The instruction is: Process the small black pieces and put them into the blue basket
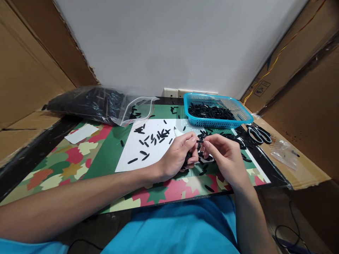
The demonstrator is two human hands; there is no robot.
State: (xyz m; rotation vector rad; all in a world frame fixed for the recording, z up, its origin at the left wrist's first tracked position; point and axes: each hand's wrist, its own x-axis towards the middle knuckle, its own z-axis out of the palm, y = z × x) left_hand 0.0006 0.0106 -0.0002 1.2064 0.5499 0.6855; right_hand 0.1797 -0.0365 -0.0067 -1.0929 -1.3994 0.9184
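Observation:
My left hand is closed, with several small black strips bunched under its curled fingers. Between its thumb and forefinger one black strip sticks out to the right. My right hand pinches the far end of that same strip with thumb and forefinger, so both hands meet on it. Beneath them lies a white sheet with loose black strips scattered over it. More strips lie heaped behind and below my right hand, partly hidden by it. The strips' exact kind is too small to make out.
A blue plastic basket full of black strips stands at the back right. Scissors and a small clear bag lie right of it. A large zip bag of black pieces lies back left, near a white paper. Cardboard walls flank the table.

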